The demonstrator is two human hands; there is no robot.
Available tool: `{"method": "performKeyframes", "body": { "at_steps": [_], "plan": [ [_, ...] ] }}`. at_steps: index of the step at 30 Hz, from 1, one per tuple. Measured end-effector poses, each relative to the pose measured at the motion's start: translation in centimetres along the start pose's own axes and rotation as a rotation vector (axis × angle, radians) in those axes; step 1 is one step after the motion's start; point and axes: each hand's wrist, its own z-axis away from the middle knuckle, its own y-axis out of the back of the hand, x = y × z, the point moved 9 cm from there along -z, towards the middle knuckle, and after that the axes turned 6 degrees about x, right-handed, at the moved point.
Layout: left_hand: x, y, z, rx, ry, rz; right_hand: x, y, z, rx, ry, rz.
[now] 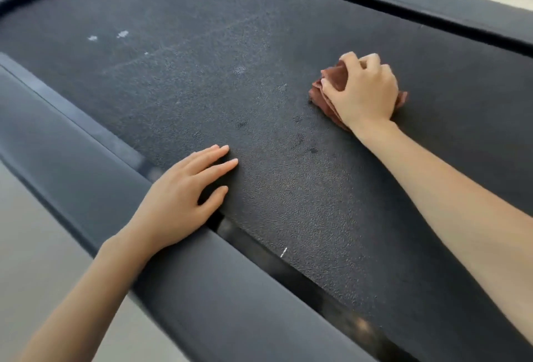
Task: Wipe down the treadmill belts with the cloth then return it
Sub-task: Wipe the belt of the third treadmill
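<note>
1. While our right hand (pixel 363 90) presses the bunched brown cloth (pixel 336 76) on the belt (pixel 202 87), fingers curled over it, our left hand (pixel 184 200) lies flat and open at the belt's edge.
2. Beyond the left hand, white specks (pixel 122 34) show: we judge wiping unfinished, return undone.
3. We read no writing.

floor (pixel 28 217): pale grey at lower left | brighter, strongly lit at upper right
</note>
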Motion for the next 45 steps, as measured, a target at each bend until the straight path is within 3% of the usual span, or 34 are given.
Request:
{"method": "performKeyframes", "body": {
  "at_steps": [3,7,12,15,22,29,34,40,45],
  "plan": [
    [-0.2,-0.2,0.0,-0.005,-0.001,-0.038,-4.4,0.2,1.9,-0.011,0.069,0.007],
    [-0.5,-0.4,0.1,-0.007,0.008,-0.074,-7.9,5.1,10.4,-0.035,0.334,-0.232],
    [-0.6,-0.7,0.2,-0.03,0.012,-0.089,-4.8,9.5,16.4,-0.109,0.581,-0.443],
    [-0.7,-0.8,0.2,-0.04,0.008,-0.084,-4.9,8.1,13.3,-0.11,0.534,-0.378],
    [-0.8,-0.6,0.2,-0.006,0.024,-0.065,-7.9,2.5,7.2,-0.091,0.237,-0.056],
    [-1.4,-0.6,0.2,-0.045,-0.043,-0.031,-4.6,9.8,16.1,-0.071,0.373,-0.317],
    [-5.5,1.3,0.2,-0.11,-0.067,-0.082,-1.7,12.1,19.9,-0.085,0.342,-0.284],
    [-8.0,2.7,-1.5,-0.097,-0.082,-0.097,-7.8,8.1,15.1,-0.051,0.379,-0.195],
    [-10.5,4.8,-1.3,0.024,-0.068,-0.148,-15.7,3.5,10.3,-0.025,0.306,-0.17]
  ]
}}
